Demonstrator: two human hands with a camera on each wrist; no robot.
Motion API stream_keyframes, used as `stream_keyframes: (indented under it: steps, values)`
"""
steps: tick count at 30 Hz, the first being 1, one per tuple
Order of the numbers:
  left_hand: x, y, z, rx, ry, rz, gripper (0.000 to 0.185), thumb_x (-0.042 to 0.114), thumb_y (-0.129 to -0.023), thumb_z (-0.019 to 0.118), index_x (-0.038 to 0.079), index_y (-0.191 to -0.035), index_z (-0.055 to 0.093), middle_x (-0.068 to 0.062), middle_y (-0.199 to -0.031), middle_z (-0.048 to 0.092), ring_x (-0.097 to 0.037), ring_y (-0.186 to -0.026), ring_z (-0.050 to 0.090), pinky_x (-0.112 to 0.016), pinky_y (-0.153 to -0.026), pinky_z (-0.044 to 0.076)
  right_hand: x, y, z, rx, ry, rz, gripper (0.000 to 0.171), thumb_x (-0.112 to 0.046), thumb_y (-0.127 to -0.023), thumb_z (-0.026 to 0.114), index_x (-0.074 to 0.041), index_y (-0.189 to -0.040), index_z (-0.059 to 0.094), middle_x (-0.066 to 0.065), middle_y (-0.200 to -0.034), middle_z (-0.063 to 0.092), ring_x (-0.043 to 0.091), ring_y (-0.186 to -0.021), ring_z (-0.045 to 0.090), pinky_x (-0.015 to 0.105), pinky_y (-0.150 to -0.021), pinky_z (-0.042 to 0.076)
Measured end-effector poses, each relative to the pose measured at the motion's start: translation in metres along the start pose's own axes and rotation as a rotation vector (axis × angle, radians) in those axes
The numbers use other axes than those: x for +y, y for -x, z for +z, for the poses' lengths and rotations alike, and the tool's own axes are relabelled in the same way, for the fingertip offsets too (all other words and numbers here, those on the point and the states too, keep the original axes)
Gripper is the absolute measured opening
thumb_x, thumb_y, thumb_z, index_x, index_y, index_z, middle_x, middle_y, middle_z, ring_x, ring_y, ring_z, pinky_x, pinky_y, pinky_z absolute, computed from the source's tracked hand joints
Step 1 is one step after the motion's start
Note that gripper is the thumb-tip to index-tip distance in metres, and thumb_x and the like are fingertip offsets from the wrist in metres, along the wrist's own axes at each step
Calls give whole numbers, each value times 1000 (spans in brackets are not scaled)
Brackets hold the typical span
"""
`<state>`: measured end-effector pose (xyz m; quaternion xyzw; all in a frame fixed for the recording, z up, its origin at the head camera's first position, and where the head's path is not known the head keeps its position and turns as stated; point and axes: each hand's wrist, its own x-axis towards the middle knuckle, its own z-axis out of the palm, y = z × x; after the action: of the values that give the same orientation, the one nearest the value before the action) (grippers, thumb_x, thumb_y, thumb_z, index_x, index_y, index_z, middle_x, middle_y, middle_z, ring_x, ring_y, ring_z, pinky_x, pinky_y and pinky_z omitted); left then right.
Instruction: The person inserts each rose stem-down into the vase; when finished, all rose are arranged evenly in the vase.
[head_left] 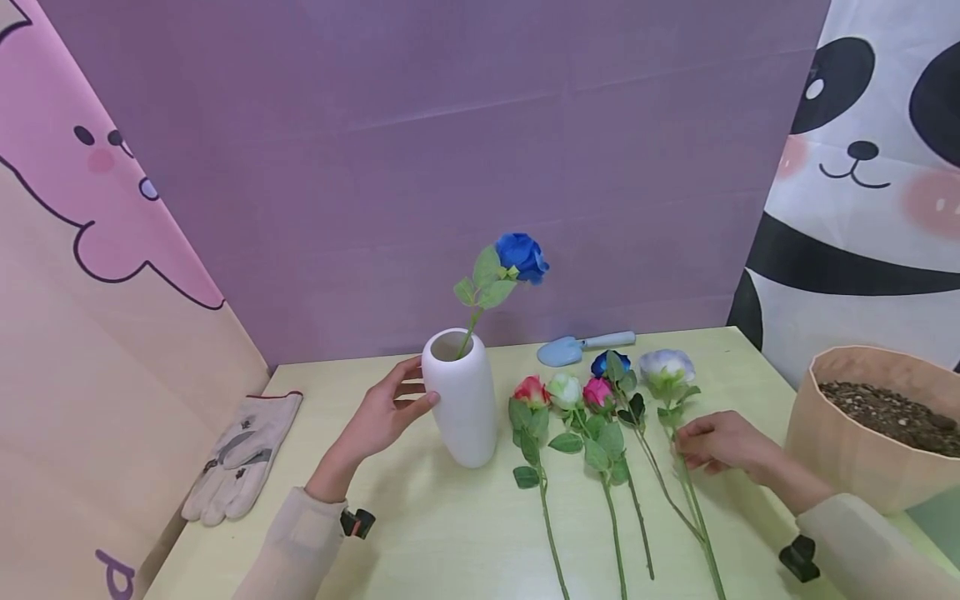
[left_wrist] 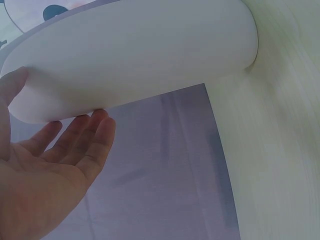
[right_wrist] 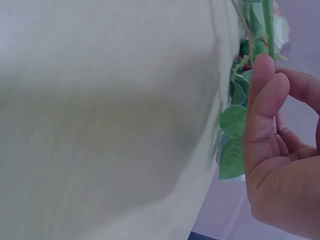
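A white vase (head_left: pixel 467 408) stands upright on the table with one blue rose (head_left: pixel 522 257) leaning out of its mouth. My left hand (head_left: pixel 390 408) holds the vase's left side near the top, thumb in front. In the left wrist view, the fingertips (left_wrist: pixel 104 125) meet the vase wall (left_wrist: pixel 150 55). My right hand (head_left: pixel 723 443) pinches the green stem (right_wrist: pixel 269 30) of a pale lilac-white flower (head_left: pixel 667 367), thumb against forefinger. That flower lies rightmost in a row with a red rose (head_left: pixel 532 392), a white rose (head_left: pixel 565 390), a pink rose (head_left: pixel 597 392) and another blue rose (head_left: pixel 609 363).
Behind the flowers lies a light blue hand trowel (head_left: pixel 562 351). A peach pot (head_left: pixel 840 433) of dark soil stands at the right, close to my right forearm. Grey-white work gloves (head_left: pixel 243 458) lie at the table's left edge. A purple cloth (head_left: pixel 375 208) hangs behind the table.
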<state>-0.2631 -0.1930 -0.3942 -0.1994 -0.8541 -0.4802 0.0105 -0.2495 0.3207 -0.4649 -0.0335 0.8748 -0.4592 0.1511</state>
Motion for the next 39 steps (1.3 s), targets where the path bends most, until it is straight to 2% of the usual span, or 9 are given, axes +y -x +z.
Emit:
stream_keyframes:
  steps: [9, 18, 22, 27, 32, 39]
  values:
    - [-1, -1, 0, 0, 6, 15, 66, 40, -94, 69, 24, -150, 39, -9, -143, 53, -34, -127, 59, -49, -104, 52, -15, 4, -11, 18, -10, -19, 41, -19, -102, 55, 14, -127, 56, 15, -106, 73, 15, -85, 71, 32, -70, 60]
    - [1, -1, -1, -4, 16, 7, 64, 36, -95, 69, 22, -150, 40, -10, -144, 53, -35, -128, 58, -47, -105, 52, -28, 0, -15, 40, -94, -65, 46, -19, -102, 55, 16, -131, 50, 11, -110, 72, 8, -85, 71, 29, -74, 61]
    - [2, -1, -1, -3, 18, 8, 64, 36, -95, 69, 22, -150, 40, -10, -144, 53, -35, -128, 58, -48, -105, 52, -38, -1, -17, 53, -128, -94, 50, -22, -102, 57, 17, -133, 48, 2, -110, 73, 5, -85, 71, 28, -75, 61]
    - [1, -2, -1, -1, 30, 14, 64, 34, -95, 69, 21, -150, 40, -12, -144, 52, -35, -128, 59, -49, -105, 52, -51, -2, -15, 57, -164, -129, 52, -27, -102, 58, 14, -134, 50, -17, -101, 70, 4, -88, 70, 27, -77, 60]
    - [1, -1, 0, -3, 27, 7, 65, 36, -94, 70, 22, -150, 40, -11, -144, 52, -35, -128, 59, -47, -105, 52, -63, -3, -10, 63, -215, -156, 48, -26, -101, 59, 12, -130, 53, -18, -97, 69, 3, -89, 71, 25, -78, 60]
    - [-1, -2, 1, 2, 24, 0, 65, 35, -94, 70, 21, -150, 40, -10, -144, 52, -35, -128, 58, -47, -105, 52, -78, -3, -4, 117, -269, -182, 41, -26, -100, 61, 7, -123, 58, -18, -95, 71, 7, -91, 73, 24, -80, 61]
